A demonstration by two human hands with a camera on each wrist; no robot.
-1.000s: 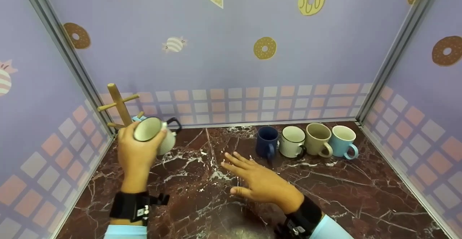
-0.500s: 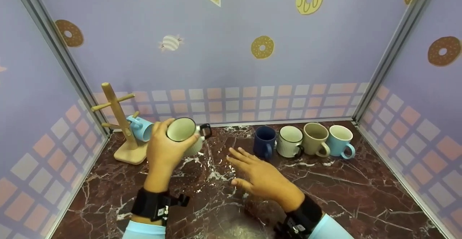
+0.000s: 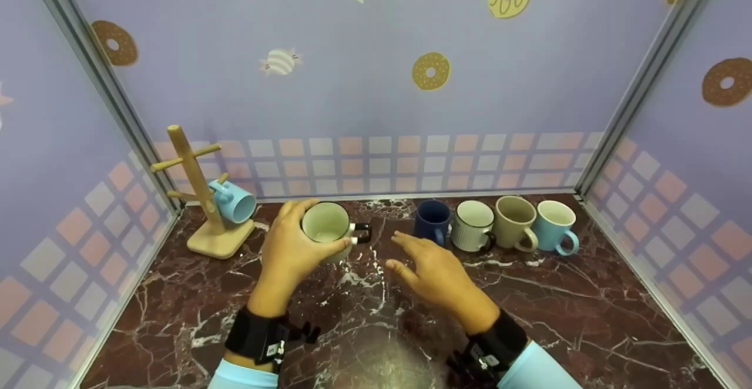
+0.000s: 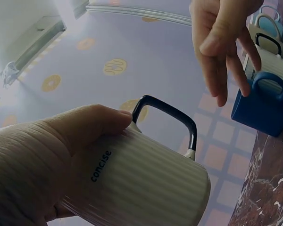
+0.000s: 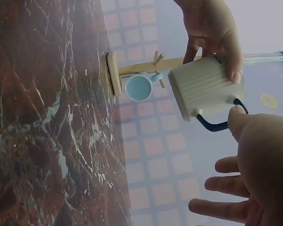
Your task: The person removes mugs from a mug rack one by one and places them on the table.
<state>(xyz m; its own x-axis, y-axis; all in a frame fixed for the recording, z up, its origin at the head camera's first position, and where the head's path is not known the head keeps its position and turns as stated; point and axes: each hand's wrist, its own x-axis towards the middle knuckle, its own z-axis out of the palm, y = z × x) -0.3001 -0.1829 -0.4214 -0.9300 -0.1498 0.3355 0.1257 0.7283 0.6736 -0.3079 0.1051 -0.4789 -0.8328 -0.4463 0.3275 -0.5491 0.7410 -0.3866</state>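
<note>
My left hand [image 3: 294, 239] grips a ribbed white mug [image 4: 146, 181] around its body, thumb on the near side. The mug is held above the tabletop with its dark handle pointing right, and the word "concise" shows on its side. Just right of that handle is my right hand [image 3: 440, 274], fingers extended and apart, holding nothing. In the right wrist view the right thumb [image 5: 238, 120] overlaps the mug's handle. A blue mug [image 3: 432, 221] stands behind the right hand, partly covered by it.
At the back left stands a wooden mug tree [image 3: 197, 171] with a light blue mug [image 3: 235, 201] hanging on one peg. Right of the blue mug, a white mug [image 3: 472, 227], a tan mug [image 3: 513, 224] and another light blue mug [image 3: 552, 227] stand in a row.
My left hand has carried the white mug rightward, away from the mug tree, which shows fully now. The right hand has shifted slightly right, its fingers drawn closer together in the head view.
</note>
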